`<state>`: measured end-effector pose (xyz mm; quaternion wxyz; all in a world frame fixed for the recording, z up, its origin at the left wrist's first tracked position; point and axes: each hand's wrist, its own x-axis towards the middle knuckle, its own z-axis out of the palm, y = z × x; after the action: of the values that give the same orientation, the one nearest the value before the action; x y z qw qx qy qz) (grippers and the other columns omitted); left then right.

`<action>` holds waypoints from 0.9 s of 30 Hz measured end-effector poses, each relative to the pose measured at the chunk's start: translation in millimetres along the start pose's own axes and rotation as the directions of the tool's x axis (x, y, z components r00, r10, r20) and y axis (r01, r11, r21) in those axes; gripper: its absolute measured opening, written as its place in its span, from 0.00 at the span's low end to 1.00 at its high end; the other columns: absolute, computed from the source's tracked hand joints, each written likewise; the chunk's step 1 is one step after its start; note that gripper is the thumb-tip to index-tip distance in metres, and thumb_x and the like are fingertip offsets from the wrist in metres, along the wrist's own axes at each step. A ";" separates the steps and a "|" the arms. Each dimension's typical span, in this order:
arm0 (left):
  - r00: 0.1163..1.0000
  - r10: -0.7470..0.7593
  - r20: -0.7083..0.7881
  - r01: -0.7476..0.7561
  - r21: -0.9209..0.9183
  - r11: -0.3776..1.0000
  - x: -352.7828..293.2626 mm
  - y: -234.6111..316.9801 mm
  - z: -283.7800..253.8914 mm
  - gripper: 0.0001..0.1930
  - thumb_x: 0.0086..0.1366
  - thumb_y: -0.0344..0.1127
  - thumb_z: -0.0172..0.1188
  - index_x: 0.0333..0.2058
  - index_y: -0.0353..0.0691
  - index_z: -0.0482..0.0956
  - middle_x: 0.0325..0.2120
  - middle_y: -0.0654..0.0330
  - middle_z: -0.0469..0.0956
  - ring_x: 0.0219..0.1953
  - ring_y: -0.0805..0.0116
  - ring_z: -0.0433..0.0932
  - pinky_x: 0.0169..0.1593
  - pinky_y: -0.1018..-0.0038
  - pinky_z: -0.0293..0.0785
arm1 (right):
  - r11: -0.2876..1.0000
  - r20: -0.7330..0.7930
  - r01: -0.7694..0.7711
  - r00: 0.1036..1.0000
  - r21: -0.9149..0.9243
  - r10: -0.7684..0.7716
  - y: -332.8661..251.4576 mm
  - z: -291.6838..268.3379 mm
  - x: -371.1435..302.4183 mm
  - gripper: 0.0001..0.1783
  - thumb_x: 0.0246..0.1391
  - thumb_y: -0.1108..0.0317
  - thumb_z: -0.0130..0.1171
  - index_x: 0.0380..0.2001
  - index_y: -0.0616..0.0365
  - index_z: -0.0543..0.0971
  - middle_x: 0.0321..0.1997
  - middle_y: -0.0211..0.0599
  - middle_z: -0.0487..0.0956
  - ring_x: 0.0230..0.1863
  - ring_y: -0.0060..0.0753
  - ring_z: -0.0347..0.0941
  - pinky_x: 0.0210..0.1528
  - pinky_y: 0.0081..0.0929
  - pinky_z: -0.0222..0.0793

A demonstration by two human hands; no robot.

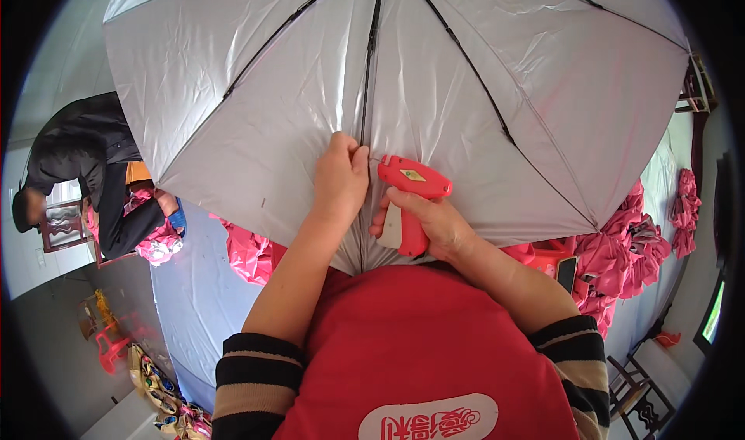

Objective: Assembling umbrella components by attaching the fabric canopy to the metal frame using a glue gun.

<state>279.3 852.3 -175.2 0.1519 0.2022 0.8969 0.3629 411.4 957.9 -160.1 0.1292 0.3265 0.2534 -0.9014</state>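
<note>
An opened umbrella [272, 122] spreads its silvery underside before me, with thin black ribs fanning out from the top. My left hand [340, 178] is closed in a pinch on the fabric beside the middle rib [370, 75]. Wrapped round the grip of a red and white tagging gun [415, 178] is my right hand [438, 221]. The gun's needle end points left, very close to my left fingertips and the middle rib. Whether the needle goes through the cloth, I cannot tell.
Pink bundled umbrellas [617, 258] lie to the right, and more pink cloth [247, 252] shows left below the umbrella. A red basket [547, 260] stands partly under its edge. Far left, a person in black [77, 149] bends over. A wooden chair [640, 397] is at lower right.
</note>
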 end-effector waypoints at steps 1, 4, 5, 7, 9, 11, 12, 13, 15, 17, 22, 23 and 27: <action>1.000 -0.001 0.001 0.001 0.001 1.000 -2.8 1.3 -3.0 0.06 0.62 0.29 0.56 0.33 0.32 0.70 0.20 0.53 0.76 0.22 0.65 0.76 0.26 0.69 0.74 | 1.000 0.019 0.020 1.000 0.013 -0.020 -0.9 0.0 1.5 0.15 0.57 0.60 0.57 0.35 0.62 0.74 0.32 0.45 0.78 0.34 0.44 0.79 0.38 0.39 0.77; 0.966 -0.221 0.132 0.256 -0.408 0.876 -9.1 9.0 -13.5 0.03 0.61 0.26 0.57 0.32 0.33 0.73 0.22 0.62 0.74 0.22 0.77 0.72 0.25 0.78 0.71 | 0.997 0.041 0.061 0.997 0.053 -0.063 -6.6 0.4 8.7 0.14 0.57 0.60 0.57 0.34 0.62 0.75 0.32 0.45 0.78 0.34 0.44 0.79 0.38 0.40 0.77; 0.965 -0.222 0.136 0.259 -0.406 0.876 -8.9 8.9 -13.9 0.03 0.61 0.26 0.57 0.32 0.33 0.73 0.22 0.62 0.74 0.22 0.77 0.72 0.25 0.78 0.71 | 0.993 0.045 0.083 0.995 0.078 -0.087 -9.4 0.3 11.8 0.14 0.57 0.60 0.57 0.34 0.62 0.75 0.31 0.45 0.79 0.34 0.44 0.79 0.38 0.40 0.77; 0.951 -0.250 0.181 0.306 -0.452 0.838 -6.5 9.4 -17.4 0.03 0.61 0.26 0.57 0.33 0.33 0.74 0.23 0.63 0.74 0.22 0.77 0.72 0.24 0.80 0.71 | 0.989 0.048 0.103 0.993 0.106 -0.108 -13.1 2.8 15.8 0.14 0.56 0.60 0.57 0.35 0.62 0.75 0.31 0.46 0.79 0.34 0.44 0.79 0.38 0.40 0.77; 0.942 -0.264 0.208 0.333 -0.473 0.816 -5.9 8.3 -19.0 0.03 0.61 0.26 0.58 0.33 0.34 0.74 0.24 0.64 0.74 0.23 0.78 0.72 0.24 0.80 0.70 | 0.994 0.018 0.051 0.998 0.100 -0.053 -15.5 4.3 18.7 0.15 0.56 0.60 0.57 0.34 0.62 0.75 0.31 0.47 0.79 0.34 0.44 0.79 0.37 0.40 0.78; 0.941 -0.268 0.208 0.338 -0.514 0.789 -6.7 6.0 -19.5 0.04 0.60 0.26 0.58 0.34 0.34 0.75 0.24 0.64 0.74 0.23 0.78 0.72 0.24 0.81 0.70 | 0.995 0.000 0.024 1.000 0.097 -0.024 -15.3 4.8 18.8 0.15 0.56 0.59 0.58 0.34 0.62 0.75 0.31 0.47 0.79 0.33 0.44 0.79 0.37 0.39 0.78; 0.940 -0.270 0.207 0.340 -0.534 0.774 -6.9 5.7 -19.6 0.04 0.60 0.25 0.58 0.34 0.34 0.75 0.24 0.64 0.74 0.23 0.78 0.72 0.24 0.81 0.70 | 0.998 0.010 0.017 1.000 0.065 -0.017 -14.3 4.8 18.2 0.15 0.56 0.59 0.58 0.34 0.63 0.75 0.31 0.47 0.79 0.33 0.44 0.79 0.36 0.39 0.78; 0.939 -0.272 0.209 0.343 -0.535 0.772 -7.0 5.4 -19.3 0.04 0.60 0.25 0.58 0.34 0.34 0.75 0.24 0.64 0.74 0.23 0.78 0.72 0.24 0.81 0.70 | 0.999 0.020 0.009 1.000 0.032 -0.009 -13.1 4.9 17.7 0.15 0.56 0.59 0.58 0.34 0.63 0.75 0.31 0.48 0.79 0.33 0.44 0.80 0.36 0.39 0.78; 0.944 -0.267 0.196 0.331 -0.534 0.778 -7.3 5.5 -18.8 0.04 0.60 0.25 0.58 0.34 0.34 0.75 0.24 0.64 0.74 0.23 0.78 0.72 0.25 0.81 0.70 | 1.000 0.028 -0.002 1.000 -0.001 0.003 -11.9 5.0 18.3 0.16 0.56 0.59 0.58 0.34 0.63 0.75 0.32 0.48 0.79 0.32 0.44 0.80 0.35 0.39 0.78; 0.944 -0.265 0.194 0.328 -0.534 0.779 -7.3 5.9 -18.2 0.04 0.60 0.25 0.58 0.34 0.34 0.75 0.24 0.64 0.74 0.23 0.78 0.72 0.25 0.81 0.69 | 1.000 0.021 0.019 1.000 -0.017 -0.019 -11.1 4.6 18.9 0.16 0.55 0.58 0.58 0.34 0.63 0.75 0.31 0.48 0.79 0.32 0.44 0.80 0.35 0.38 0.79; 0.949 -0.234 0.212 0.314 -0.567 0.762 -6.4 2.3 -17.6 0.04 0.60 0.26 0.58 0.34 0.33 0.75 0.23 0.63 0.75 0.22 0.78 0.72 0.24 0.81 0.70 | 0.999 0.026 -0.025 0.999 -0.038 0.026 -18.2 7.2 26.2 0.16 0.56 0.58 0.58 0.34 0.63 0.75 0.30 0.47 0.79 0.32 0.44 0.80 0.36 0.38 0.78; 0.951 -0.228 0.209 0.308 -0.585 0.750 -5.9 1.1 -18.0 0.04 0.60 0.26 0.59 0.33 0.32 0.75 0.23 0.63 0.75 0.22 0.78 0.72 0.23 0.81 0.71 | 0.999 0.026 -0.025 0.999 -0.037 0.026 -17.9 5.8 26.3 0.16 0.56 0.58 0.58 0.34 0.63 0.75 0.30 0.47 0.79 0.32 0.44 0.80 0.36 0.38 0.78; 0.953 -0.224 0.204 0.303 -0.592 0.747 -5.0 2.1 -19.8 0.04 0.60 0.26 0.59 0.33 0.31 0.75 0.23 0.62 0.75 0.21 0.78 0.72 0.21 0.81 0.71 | 0.999 0.181 -0.034 0.983 0.018 0.031 -17.2 -5.7 25.6 0.16 0.56 0.59 0.57 0.34 0.63 0.75 0.30 0.46 0.79 0.32 0.44 0.80 0.37 0.38 0.78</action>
<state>275.9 839.7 -159.4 0.3128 0.0341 0.7375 0.5975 388.2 973.7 -174.2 0.1629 0.2487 0.2256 -0.9278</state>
